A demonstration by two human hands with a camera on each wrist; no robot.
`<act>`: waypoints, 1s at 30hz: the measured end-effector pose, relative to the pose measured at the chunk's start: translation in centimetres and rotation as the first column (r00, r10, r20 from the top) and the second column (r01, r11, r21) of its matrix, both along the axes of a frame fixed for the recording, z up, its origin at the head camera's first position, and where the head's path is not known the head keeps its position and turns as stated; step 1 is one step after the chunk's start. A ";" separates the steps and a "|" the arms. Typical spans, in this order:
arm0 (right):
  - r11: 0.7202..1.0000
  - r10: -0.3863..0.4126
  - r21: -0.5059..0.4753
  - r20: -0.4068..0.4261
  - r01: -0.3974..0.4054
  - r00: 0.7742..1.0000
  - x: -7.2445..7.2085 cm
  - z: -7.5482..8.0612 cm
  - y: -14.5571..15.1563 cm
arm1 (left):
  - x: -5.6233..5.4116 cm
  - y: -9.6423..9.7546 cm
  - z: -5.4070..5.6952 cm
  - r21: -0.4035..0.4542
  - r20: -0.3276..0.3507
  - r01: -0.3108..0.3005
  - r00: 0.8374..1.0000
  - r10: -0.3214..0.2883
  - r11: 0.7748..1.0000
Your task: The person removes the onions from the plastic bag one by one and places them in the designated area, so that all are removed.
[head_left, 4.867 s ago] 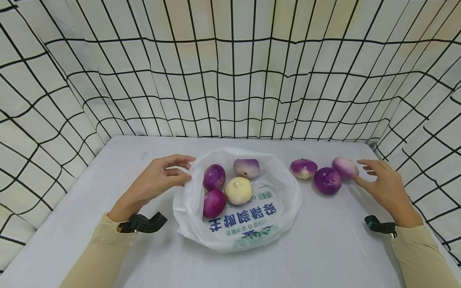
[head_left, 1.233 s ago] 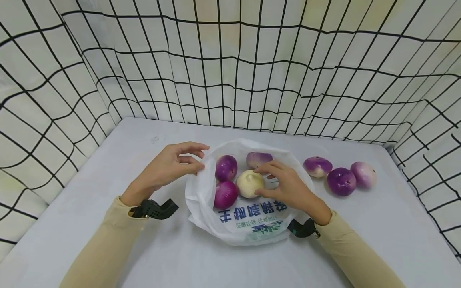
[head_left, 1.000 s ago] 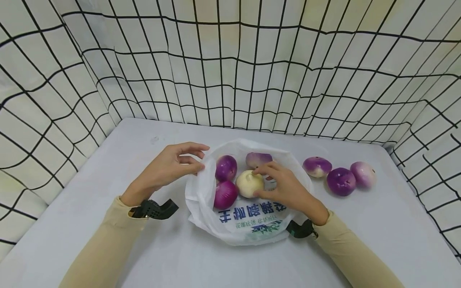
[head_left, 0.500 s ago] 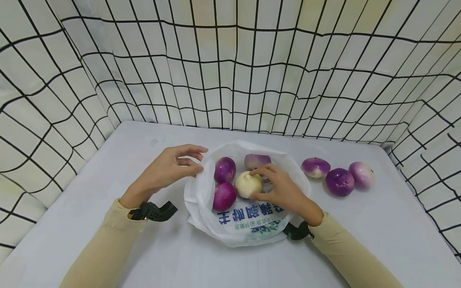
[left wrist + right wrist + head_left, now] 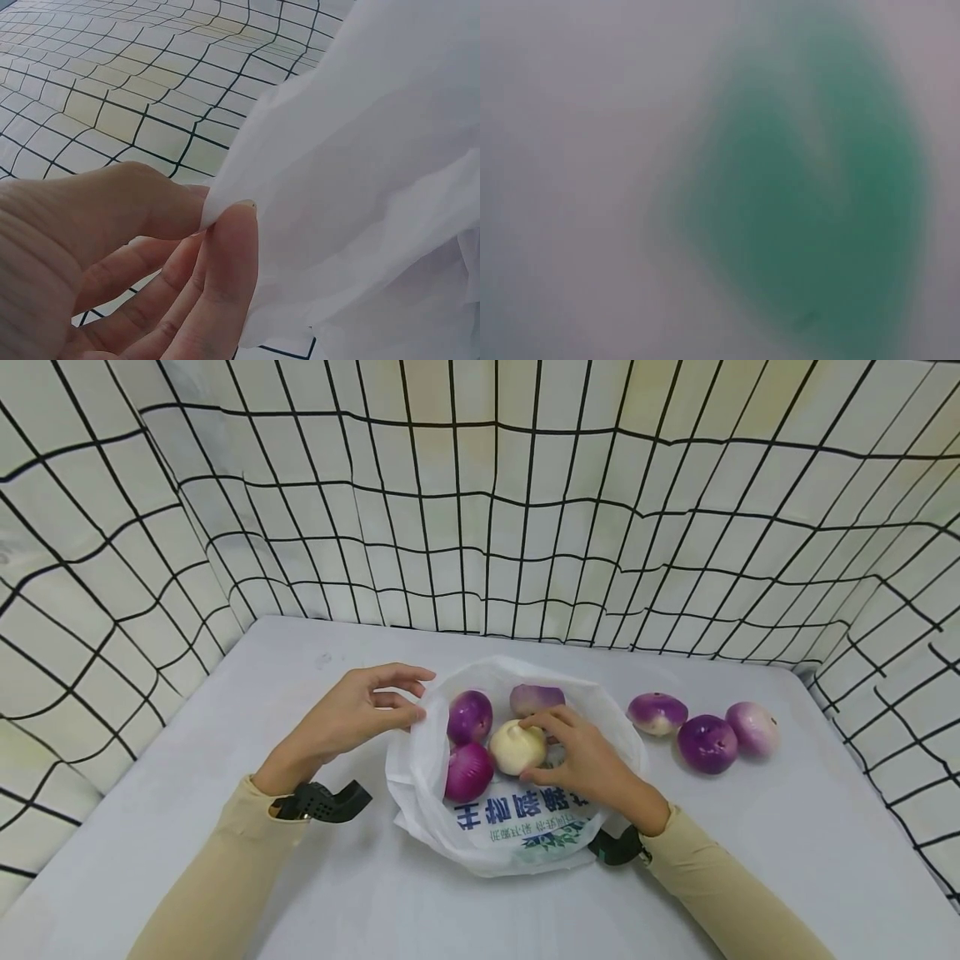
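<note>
In the head view my left hand [image 5: 352, 714] pinches the left rim of a white plastic bag [image 5: 427, 797]; the left wrist view shows thumb and finger on the thin film. My right hand [image 5: 588, 760] reaches inside the bag, thumb and fingers curled around the right side of a pale yellow onion [image 5: 513, 749]. Beside it lie a magenta red onion [image 5: 468, 773], a glossy purple round vegetable [image 5: 470, 717] and a lilac, flat-ended vegetable [image 5: 536, 699]. The right wrist view is only a blur of green print on pale film.
To the right of the bag, on the white table [image 5: 337, 893], sit a purple-and-cream vegetable [image 5: 657, 713], a dark purple one [image 5: 707, 744] and a pinkish-white one [image 5: 752, 729]. Black grid netting [image 5: 487, 527] walls the back and both sides.
My right hand has come from the pinkish-white vegetable on the right to the pale onion in the bag. Lately its fingertips have crept left around that onion. My left hand stays at the rim.
</note>
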State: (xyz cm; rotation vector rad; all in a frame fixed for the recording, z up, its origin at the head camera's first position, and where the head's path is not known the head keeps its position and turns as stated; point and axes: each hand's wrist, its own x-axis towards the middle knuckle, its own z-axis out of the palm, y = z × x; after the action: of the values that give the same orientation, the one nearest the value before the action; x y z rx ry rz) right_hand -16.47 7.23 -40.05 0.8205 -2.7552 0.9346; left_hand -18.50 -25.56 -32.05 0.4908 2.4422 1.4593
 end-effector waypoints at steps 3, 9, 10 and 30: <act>1.000 0.008 0.001 -0.009 -0.008 1.000 0.0 0.1 0.0 | 0.0 0.0 0.0 -0.001 -0.002 0.000 1.000 0.000 1.000; 1.000 0.023 -0.012 -0.010 -0.023 1.000 0.1 0.3 0.1 | -0.1 0.0 0.0 0.001 -0.005 0.001 1.000 -0.001 1.000; 1.000 0.026 -0.016 -0.010 -0.026 1.000 0.1 0.3 0.2 | -0.1 0.0 0.0 0.002 -0.006 0.002 1.000 -0.002 1.000; 0.997 0.028 -0.071 -0.035 -0.030 0.999 0.1 1.4 1.1 | 0.1 -0.3 0.2 -0.014 -0.005 -0.005 1.000 0.005 1.000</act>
State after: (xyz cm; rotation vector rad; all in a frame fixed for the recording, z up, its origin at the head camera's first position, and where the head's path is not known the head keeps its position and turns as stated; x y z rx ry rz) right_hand -16.38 8.35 -38.65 0.8583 -2.6705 1.0087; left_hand -18.37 -25.82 -31.83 0.4865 2.4573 1.4438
